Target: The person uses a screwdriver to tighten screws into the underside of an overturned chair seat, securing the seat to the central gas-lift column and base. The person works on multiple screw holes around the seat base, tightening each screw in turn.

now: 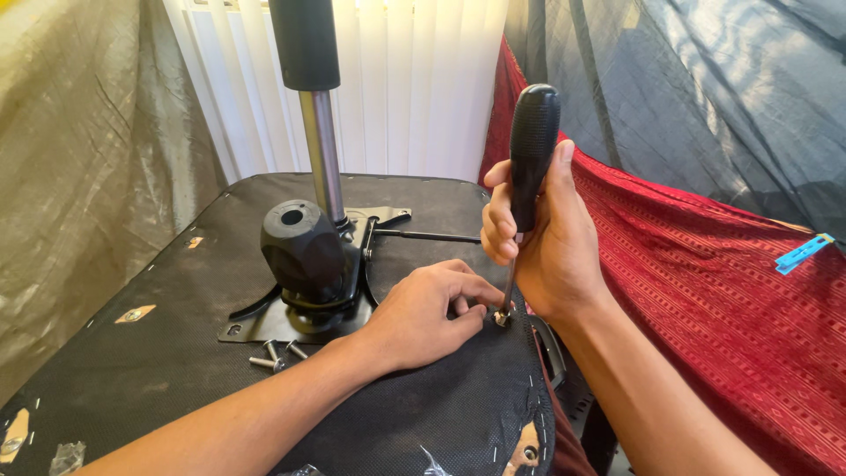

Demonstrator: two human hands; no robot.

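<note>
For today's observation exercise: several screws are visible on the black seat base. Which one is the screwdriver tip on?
The screw at the right edge, steadied by the left hand. The loose screws lie untouched near the metal plate.

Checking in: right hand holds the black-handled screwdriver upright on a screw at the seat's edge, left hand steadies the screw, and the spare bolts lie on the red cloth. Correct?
Not quite. The head view shows the spare bolts on the black seat underside, beside the metal plate, not on the red cloth. The right hand does hold the screwdriver; the left hand steadies the screw.
</note>
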